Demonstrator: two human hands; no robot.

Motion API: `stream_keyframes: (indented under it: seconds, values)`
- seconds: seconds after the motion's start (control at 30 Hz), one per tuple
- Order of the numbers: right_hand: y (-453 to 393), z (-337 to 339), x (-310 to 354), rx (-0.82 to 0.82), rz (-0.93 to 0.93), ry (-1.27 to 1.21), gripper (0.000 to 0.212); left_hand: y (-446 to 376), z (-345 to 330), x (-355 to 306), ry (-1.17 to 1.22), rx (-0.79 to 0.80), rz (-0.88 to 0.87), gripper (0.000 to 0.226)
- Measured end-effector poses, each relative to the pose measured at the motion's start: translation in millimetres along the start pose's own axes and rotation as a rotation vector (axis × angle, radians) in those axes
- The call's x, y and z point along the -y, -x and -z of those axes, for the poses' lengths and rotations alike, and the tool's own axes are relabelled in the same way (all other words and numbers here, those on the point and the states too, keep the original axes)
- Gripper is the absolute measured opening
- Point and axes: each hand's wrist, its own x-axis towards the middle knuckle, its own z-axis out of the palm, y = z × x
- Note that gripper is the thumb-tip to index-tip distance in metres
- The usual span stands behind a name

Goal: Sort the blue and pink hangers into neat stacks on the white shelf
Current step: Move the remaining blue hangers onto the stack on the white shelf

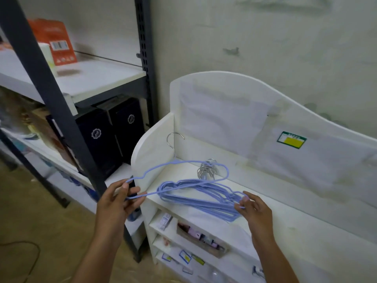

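Observation:
One blue hanger [163,165] with a silver hook is held above the white shelf [285,211]. My left hand [117,198] pinches its left end, out past the shelf's side wall. My right hand [254,207] grips the right end, over the right edge of the pile. Beneath the held hanger a stack of blue hangers [195,198] lies on the shelf top, their silver hooks [207,170] bunched toward the back panel. No pink hanger is in view.
A dark metal rack [61,111] stands to the left, its post close to my left hand. It holds an orange box [55,41] and black boxes [114,131]. Lower compartments of the white shelf hold small packages [201,237]. A cable lies on the floor.

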Motion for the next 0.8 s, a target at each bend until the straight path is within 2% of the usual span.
stream_keyframes:
  seconds: [0.07,0.2,0.53,0.67,0.8]
  values:
    - [-4,0,-5,-0.012,-0.012,0.162,0.023,-9,-1,3,-0.004,0.021,0.015,0.019]
    - [-5,7,-3,0.028,0.026,0.645,0.048,-19,-6,8,0.000,0.074,0.025,0.017]
    - [0,27,12,0.002,0.090,0.605,0.022,-36,-18,28,-0.043,0.169,0.131,0.016]
    - [2,32,18,-0.034,0.142,0.584,0.019,-40,-31,36,-0.077,0.187,0.163,0.014]
    - [4,33,19,0.005,0.176,0.587,0.021,-50,-40,50,-0.121,0.228,0.197,0.014]
